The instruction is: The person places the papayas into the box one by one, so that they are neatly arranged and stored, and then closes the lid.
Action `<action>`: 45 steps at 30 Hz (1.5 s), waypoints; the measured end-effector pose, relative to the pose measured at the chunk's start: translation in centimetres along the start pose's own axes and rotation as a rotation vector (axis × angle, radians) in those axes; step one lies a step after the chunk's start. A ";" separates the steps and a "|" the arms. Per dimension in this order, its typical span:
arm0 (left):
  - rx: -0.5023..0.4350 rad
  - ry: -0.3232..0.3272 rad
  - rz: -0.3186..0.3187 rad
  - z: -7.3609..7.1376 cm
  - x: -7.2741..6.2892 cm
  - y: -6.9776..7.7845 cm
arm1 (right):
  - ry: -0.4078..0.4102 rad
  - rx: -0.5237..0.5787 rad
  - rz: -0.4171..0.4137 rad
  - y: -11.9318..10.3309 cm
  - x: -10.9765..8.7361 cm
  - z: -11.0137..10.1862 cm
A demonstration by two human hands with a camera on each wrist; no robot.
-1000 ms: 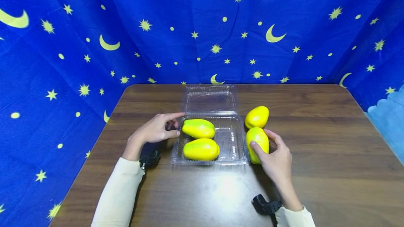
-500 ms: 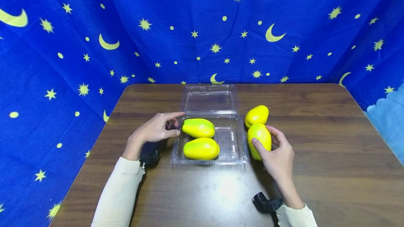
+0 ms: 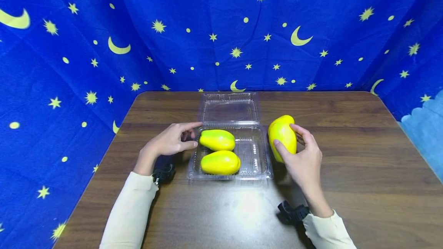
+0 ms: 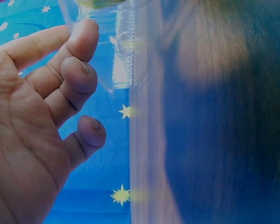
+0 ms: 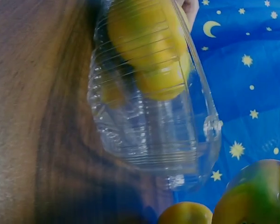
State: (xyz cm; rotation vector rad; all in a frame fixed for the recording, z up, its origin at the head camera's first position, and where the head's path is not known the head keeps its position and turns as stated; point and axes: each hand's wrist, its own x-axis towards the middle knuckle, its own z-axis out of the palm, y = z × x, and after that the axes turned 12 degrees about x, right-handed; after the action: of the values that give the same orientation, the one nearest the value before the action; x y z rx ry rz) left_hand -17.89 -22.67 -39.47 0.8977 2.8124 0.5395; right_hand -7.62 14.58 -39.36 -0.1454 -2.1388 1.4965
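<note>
A clear plastic clamshell box (image 3: 250, 174) lies with its lid (image 3: 230, 110) laid back. Two yellow-green papayas (image 3: 217, 140) rest side by side in its left part. My right hand (image 3: 304, 160) grips another papaya (image 3: 284, 137) between thumb and fingers, just right of the box. Behind it, a further papaya (image 3: 286, 118) is mostly hidden. My left hand (image 3: 171, 140) is at the box's left side, index finger stretched to the hinge corner and thumb near the rim. In the left wrist view, the other fingers (image 4: 79, 77) bend loosely around nothing.
The brown wooden table (image 3: 363, 156) bears the box and fruit. Blue cloth (image 3: 194, 30) with moons and stars hangs behind it and at the left. Each wrist carries a black camera band (image 3: 292, 212). A light blue scalloped piece (image 3: 423, 130) shows at far right.
My right hand has raised the gripped papaya and moved it away from me, so it now covers most of the papaya behind. The left hand has stayed in place.
</note>
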 end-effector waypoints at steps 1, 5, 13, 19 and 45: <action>0.000 0.003 0.001 0.0 0.0 0.0 | 0.000 0.000 -0.006 -0.1 0.1 0.1; -0.003 0.008 0.001 0.0 -0.1 -0.1 | -0.010 0.000 -0.018 -0.3 0.3 0.3; -0.008 0.013 0.005 -0.1 -0.1 -0.1 | -0.017 -0.005 -0.067 -0.5 0.9 0.7; 0.004 0.020 0.008 -0.1 -0.1 -0.3 | -0.024 0.008 -0.097 -1.0 1.6 1.2; 0.016 0.018 -0.001 0.0 -0.1 -0.2 | -0.205 0.123 -0.254 -1.9 3.0 3.7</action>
State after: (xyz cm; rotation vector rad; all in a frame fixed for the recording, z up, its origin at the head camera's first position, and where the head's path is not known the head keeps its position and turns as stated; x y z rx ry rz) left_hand -17.93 -22.85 -39.55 0.8994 2.8369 0.5279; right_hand -11.51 11.88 -37.56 0.3248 -2.1174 1.5392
